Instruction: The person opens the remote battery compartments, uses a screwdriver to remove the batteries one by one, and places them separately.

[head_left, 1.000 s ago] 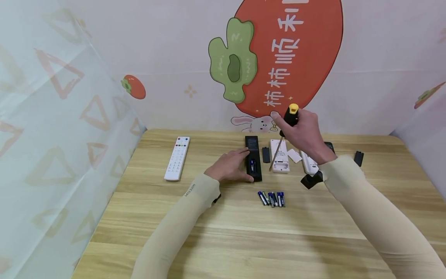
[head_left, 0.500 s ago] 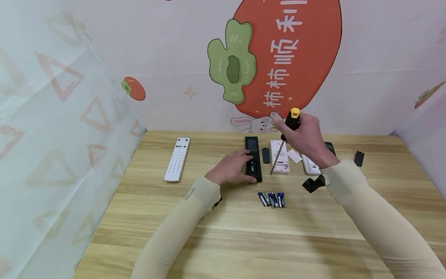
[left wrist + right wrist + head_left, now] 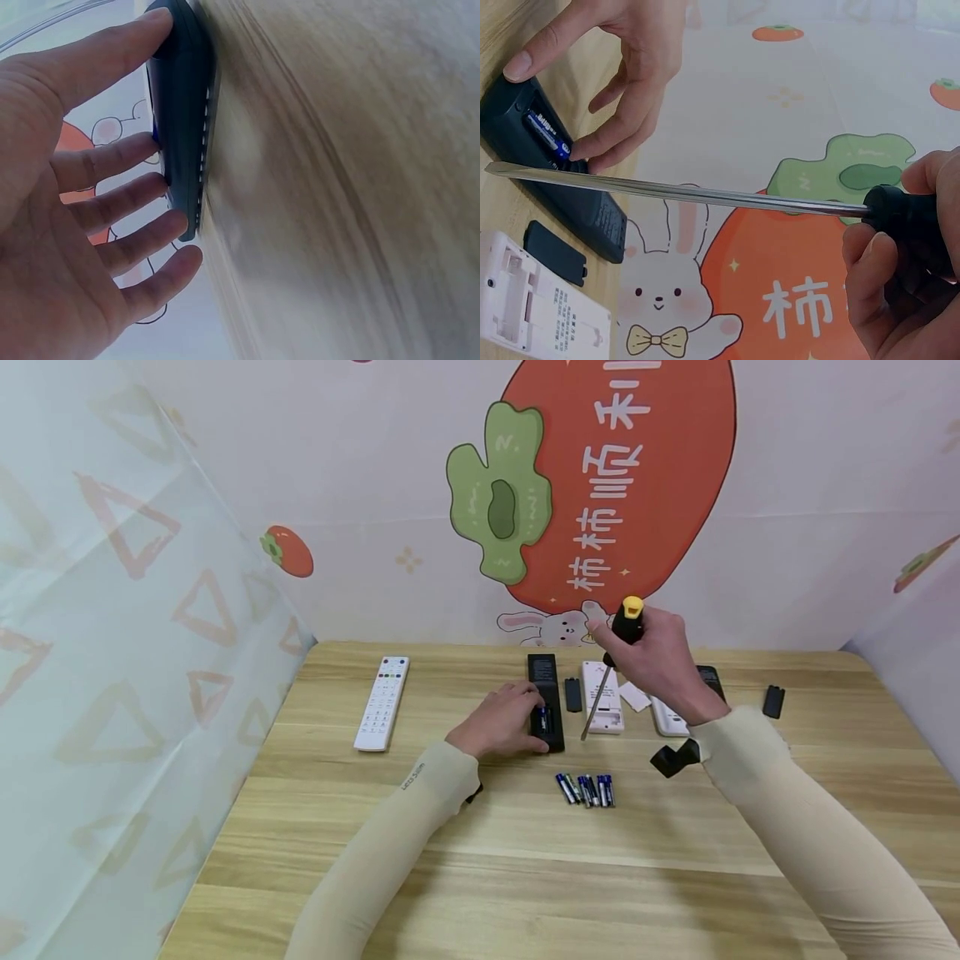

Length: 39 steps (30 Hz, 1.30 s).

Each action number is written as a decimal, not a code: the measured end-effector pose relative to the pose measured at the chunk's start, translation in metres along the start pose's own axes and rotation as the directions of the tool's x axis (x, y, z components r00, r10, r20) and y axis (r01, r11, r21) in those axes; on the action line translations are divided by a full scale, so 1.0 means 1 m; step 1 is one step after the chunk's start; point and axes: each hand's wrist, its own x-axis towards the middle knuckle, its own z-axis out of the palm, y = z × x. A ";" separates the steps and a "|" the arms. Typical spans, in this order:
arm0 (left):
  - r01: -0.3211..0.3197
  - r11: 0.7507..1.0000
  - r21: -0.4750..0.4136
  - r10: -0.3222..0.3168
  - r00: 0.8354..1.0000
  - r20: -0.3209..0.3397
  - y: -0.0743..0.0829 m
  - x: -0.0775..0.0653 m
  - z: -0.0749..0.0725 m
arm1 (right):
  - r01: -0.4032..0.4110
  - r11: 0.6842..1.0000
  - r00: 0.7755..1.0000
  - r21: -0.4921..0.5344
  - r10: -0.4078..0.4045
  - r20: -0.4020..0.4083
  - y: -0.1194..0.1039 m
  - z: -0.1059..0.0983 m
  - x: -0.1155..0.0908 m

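Note:
My left hand (image 3: 498,722) rests at a black remote control (image 3: 542,670) lying back up, its battery bay uncovered. In the left wrist view the thumb touches one end of that remote and the other fingers are spread loosely along it. A blue battery (image 3: 549,136) sits in the bay, and a fingertip reaches its blue end in the right wrist view. My right hand (image 3: 663,656) grips a screwdriver (image 3: 628,622) by its black and yellow handle. The metal shaft (image 3: 705,195) slants down, its tip over the table side of a white remote (image 3: 598,685) with an uncovered bay.
Several loose batteries (image 3: 587,789) lie in front of the remotes. A black battery cover (image 3: 573,694), a white cover (image 3: 634,696) and another black cover (image 3: 773,701) lie around them. A white remote (image 3: 382,703) lies left; another white one (image 3: 670,717) is partly hidden under my right arm.
The screwdriver and my right hand have come down slightly, with the tip drifting a little nearer to me. My left fingers have shifted slightly along the black remote toward the battery.

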 end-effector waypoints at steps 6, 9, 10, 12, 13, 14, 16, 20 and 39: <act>-0.003 1.000 0.003 0.003 1.000 0.000 0.001 0.001 0.000 | 0.004 1.000 1.000 0.013 -0.005 0.019 0.000 0.000 -0.001; -0.002 1.000 0.006 0.002 1.000 -0.003 0.002 0.000 0.000 | 0.007 1.000 1.000 0.016 -0.007 0.021 0.000 0.000 -0.001; -0.001 1.000 0.008 0.001 1.000 -0.004 0.002 0.000 0.000 | 0.008 1.000 1.000 0.018 -0.009 0.022 0.000 0.000 -0.001; 0.003 1.000 0.010 -0.003 1.000 -0.010 0.003 -0.001 0.000 | 0.011 1.000 1.000 0.017 -0.012 0.021 0.000 0.001 -0.001; 0.006 1.000 0.010 -0.006 1.000 -0.014 0.003 -0.001 -0.001 | 0.014 1.000 1.000 0.014 -0.014 0.020 0.001 0.001 -0.001; 0.010 1.000 0.009 -0.009 1.000 -0.016 0.004 -0.002 0.000 | 0.016 1.000 1.000 0.013 -0.016 0.020 0.001 0.001 0.000; 0.014 1.000 0.007 -0.014 1.000 -0.021 0.004 -0.002 0.000 | 0.020 1.000 1.000 0.011 -0.021 0.018 0.001 0.002 0.000; 0.013 1.000 0.001 -0.013 1.000 -0.025 0.005 -0.002 0.000 | 0.019 1.000 1.000 0.014 -0.020 0.017 0.001 0.003 0.000; 0.022 0.999 0.025 -0.020 0.999 -0.049 0.006 -0.002 -0.004 | 0.030 0.999 0.999 0.023 -0.030 0.028 -0.001 0.003 -0.001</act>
